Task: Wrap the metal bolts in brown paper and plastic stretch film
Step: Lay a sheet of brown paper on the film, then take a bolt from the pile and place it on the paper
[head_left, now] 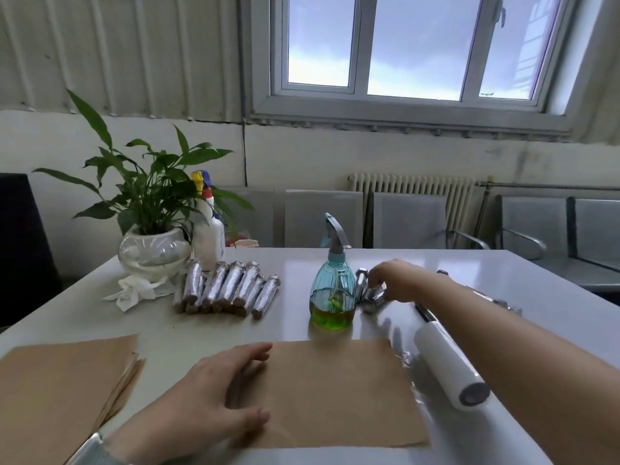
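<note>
The left hand (pixel 214 394) lies flat, fingers straight, pinning the brown paper (pixel 335 394). The right hand (pixel 391 278) curls round a bolt (pixel 375 297) behind the spray bottle (pixel 333 293). It should lift clear of the bottle and lay the bolt square along the paper's edge.

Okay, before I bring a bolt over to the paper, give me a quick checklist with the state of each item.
1. Brown paper sheet lies flat in front: ok.
2. Left hand rests on the sheet's left edge, fingers flat: ok.
3. Right hand has reached the metal bolts behind the spray bottle: ok.
4. Firm grip on one bolt: cannot tell, the fingers hide it.
5. Stretch film roll lies beside the sheet's right edge: ok.
6. Way back to the sheet: not ok, the spray bottle stands close by.
</note>
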`<state>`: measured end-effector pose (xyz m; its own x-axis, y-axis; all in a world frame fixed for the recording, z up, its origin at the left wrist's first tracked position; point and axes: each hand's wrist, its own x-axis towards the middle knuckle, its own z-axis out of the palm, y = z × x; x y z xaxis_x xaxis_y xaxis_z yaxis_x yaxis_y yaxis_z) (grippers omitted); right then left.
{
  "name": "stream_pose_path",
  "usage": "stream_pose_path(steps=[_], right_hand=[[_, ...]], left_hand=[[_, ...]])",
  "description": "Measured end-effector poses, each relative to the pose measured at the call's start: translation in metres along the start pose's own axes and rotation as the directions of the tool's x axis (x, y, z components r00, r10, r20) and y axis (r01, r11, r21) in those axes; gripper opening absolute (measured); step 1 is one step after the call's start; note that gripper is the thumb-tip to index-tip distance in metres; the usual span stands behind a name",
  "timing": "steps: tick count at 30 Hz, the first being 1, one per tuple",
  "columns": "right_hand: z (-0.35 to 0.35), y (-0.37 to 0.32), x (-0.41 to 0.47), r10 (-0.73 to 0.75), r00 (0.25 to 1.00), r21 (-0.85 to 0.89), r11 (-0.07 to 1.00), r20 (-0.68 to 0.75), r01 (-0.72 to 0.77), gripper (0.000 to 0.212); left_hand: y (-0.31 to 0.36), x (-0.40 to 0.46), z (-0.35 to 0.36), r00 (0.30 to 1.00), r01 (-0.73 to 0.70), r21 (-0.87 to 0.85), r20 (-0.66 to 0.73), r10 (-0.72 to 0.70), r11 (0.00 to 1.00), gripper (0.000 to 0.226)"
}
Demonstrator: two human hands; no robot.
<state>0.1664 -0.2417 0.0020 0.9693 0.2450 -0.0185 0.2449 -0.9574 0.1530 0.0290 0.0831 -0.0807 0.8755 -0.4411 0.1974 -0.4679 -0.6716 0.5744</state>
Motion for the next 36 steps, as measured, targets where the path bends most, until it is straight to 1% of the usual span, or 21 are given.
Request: stream_pose_path(steps=[1,3,5,7,9,10,11,13,14,18,20,22,25,28,31,34,36], right_hand=[[0.005,0.001,0.006,-0.025,0.999,-0.034,0.999,0.032,0.026,0.033],[0.010,0.004,0.013,-0.056,0.997,-0.064,0.996,0.049,0.059,0.029],[0.014,0.005,0.017,-0.071,0.996,-0.095,0.993,0.054,0.076,0.023],[0.018,0.004,0.017,-0.078,0.994,-0.163,0.983,0.071,0.088,0.014],[0.019,0.003,0.014,-0.090,0.992,-0.186,0.977,0.091,0.106,0.008],[0.017,0.002,0.012,-0.100,0.988,-0.173,0.978,0.115,0.119,0.012],[0.017,0.002,0.010,-0.108,0.984,-0.149,0.980,0.140,0.129,0.021],[0.018,0.002,0.004,-0.127,0.980,-0.128,0.981,0.151,0.147,0.032],[0.020,0.001,0.000,-0.139,0.982,-0.137,0.978,0.131,0.157,0.032],[0.014,0.001,-0.021,-0.170,0.985,-0.145,0.975,0.013,0.170,0.017],[-0.001,-0.003,-0.039,-0.199,0.978,-0.141,0.972,-0.061,0.189,0.017],[-0.011,-0.015,-0.059,-0.243,0.960,-0.057,0.970,-0.135,0.237,0.017],[-0.008,-0.056,-0.088,-0.322,0.934,0.146,0.927,-0.157,0.345,0.023],[0.013,-0.097,-0.101,-0.381,0.903,0.212,0.883,-0.200,0.419,0.028],[0.034,-0.119,-0.102,-0.365,0.892,0.202,0.884,-0.266,0.422,0.030],[0.045,-0.128,-0.103,-0.365,0.868,0.145,0.891,-0.337,0.430,0.029],[0.050,-0.131,-0.105,-0.350,0.862,0.144,0.894,-0.366,0.424,0.029]], left_hand=[[0.000,0.000,0.000,1.000,-0.006,-0.034,0.010,0.006,0.999,0.076],[-0.001,0.000,-0.001,1.000,-0.013,-0.077,0.022,0.015,0.997,0.074],[-0.003,0.001,-0.001,1.000,-0.025,-0.047,0.018,0.026,0.999,0.074],[-0.004,0.001,0.001,1.000,-0.020,0.003,0.024,0.019,1.000,0.076],[-0.004,0.001,0.003,0.999,-0.015,0.031,0.028,0.015,0.999,0.077],[-0.004,0.001,0.003,0.999,-0.015,0.045,0.029,0.014,0.999,0.077],[-0.004,0.001,0.003,0.999,-0.014,0.061,0.032,0.012,0.998,0.078],[-0.004,0.001,0.003,0.999,-0.003,0.084,0.040,-0.001,0.996,0.080],[-0.004,0.000,0.004,0.999,0.002,0.088,0.043,-0.006,0.996,0.080],[-0.003,-0.001,0.004,0.999,0.010,0.094,0.045,-0.014,0.996,0.084],[-0.003,-0.001,0.004,0.998,0.016,0.087,0.056,-0.021,0.996,0.087],[-0.004,0.000,0.004,0.998,0.017,0.076,0.059,-0.021,0.997,0.089],[-0.002,-0.001,0.004,0.998,0.028,0.060,0.060,-0.032,0.998,0.091],[0.000,-0.002,0.004,0.998,0.038,0.061,0.054,-0.042,0.997,0.092],[0.003,-0.003,0.005,0.998,0.047,0.061,0.041,-0.050,0.997,0.092],[0.003,-0.003,0.004,0.997,0.051,0.064,0.049,-0.055,0.997,0.092],[0.001,-0.002,0.004,0.997,0.051,0.060,0.050,-0.054,0.997,0.093]])
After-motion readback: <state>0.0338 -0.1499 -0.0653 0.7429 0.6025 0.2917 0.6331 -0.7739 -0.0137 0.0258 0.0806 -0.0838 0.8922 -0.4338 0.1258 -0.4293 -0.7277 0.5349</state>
